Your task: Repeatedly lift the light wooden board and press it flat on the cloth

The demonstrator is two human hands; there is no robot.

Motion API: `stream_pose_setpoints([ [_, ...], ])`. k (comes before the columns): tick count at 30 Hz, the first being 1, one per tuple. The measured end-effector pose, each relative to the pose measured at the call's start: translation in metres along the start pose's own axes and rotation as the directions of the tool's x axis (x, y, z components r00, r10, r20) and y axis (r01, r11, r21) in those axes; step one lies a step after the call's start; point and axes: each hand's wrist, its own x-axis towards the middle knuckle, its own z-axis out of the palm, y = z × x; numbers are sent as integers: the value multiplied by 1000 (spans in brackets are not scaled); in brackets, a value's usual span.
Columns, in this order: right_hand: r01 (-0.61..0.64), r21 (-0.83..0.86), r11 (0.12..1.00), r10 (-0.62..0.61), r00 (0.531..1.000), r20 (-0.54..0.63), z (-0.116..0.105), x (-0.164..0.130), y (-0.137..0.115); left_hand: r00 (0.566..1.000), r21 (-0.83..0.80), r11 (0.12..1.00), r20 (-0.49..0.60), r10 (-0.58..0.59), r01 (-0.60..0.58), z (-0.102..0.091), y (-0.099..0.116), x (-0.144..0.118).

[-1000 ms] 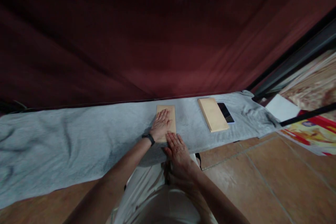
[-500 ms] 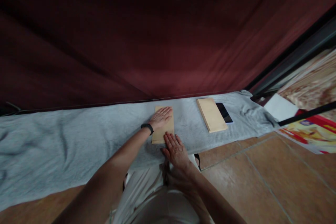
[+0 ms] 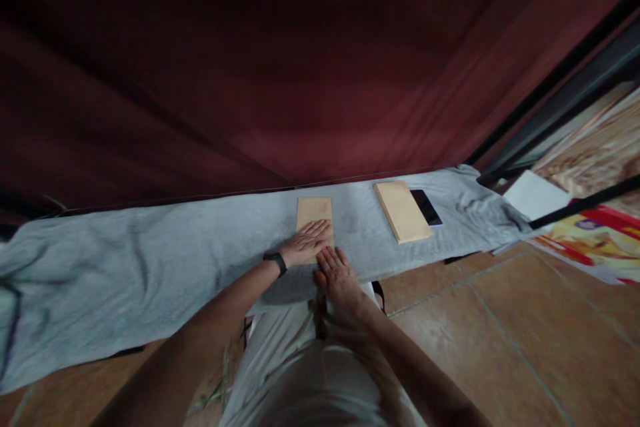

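Note:
A tan paper envelope (image 3: 313, 209) lies flat on the grey cloth in front of me. Across its lower half rests my left hand (image 3: 307, 241), palm down with the fingers stretched out to the right; a dark band circles that wrist. My right hand (image 3: 340, 278) lies at the envelope's lower right corner, fingers extended forward, its fingertips close to the left hand's. The envelope's near edge is mostly covered by the hands. To the right sits a stack of similar tan envelopes (image 3: 403, 211), apart from both hands.
A dark-screened phone or tablet (image 3: 425, 207) lies partly beneath the stack. Grey cloth (image 3: 175, 247) covers the long narrow surface, with a dark red curtain-like sheet (image 3: 320, 93) behind it. At right are a white panel (image 3: 537, 200), a colourful printed box (image 3: 595, 240) and tiled floor (image 3: 500, 327).
My left hand has slid toward me, from the envelope's upper part to its lower half, uncovering the top. My right hand stays near the lower right corner.

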Motion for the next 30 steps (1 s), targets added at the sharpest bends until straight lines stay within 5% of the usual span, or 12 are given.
stream_pose_setpoints([
  [8,2,17,1000,-1,998,-66,0,-7,-4,995,-38,995,-25,-94,93,6,26,-26],
  [16,48,-3,999,-48,997,-62,6,-12,1,942,118,976,-305,-137,181,37,60,-80],
  [23,-44,5,999,44,999,-21,-4,3,-8,940,114,967,-284,-187,227,38,62,-104],
  [30,91,33,995,-92,996,15,-8,-1,-6,949,105,976,-275,-156,191,34,60,-107],
])
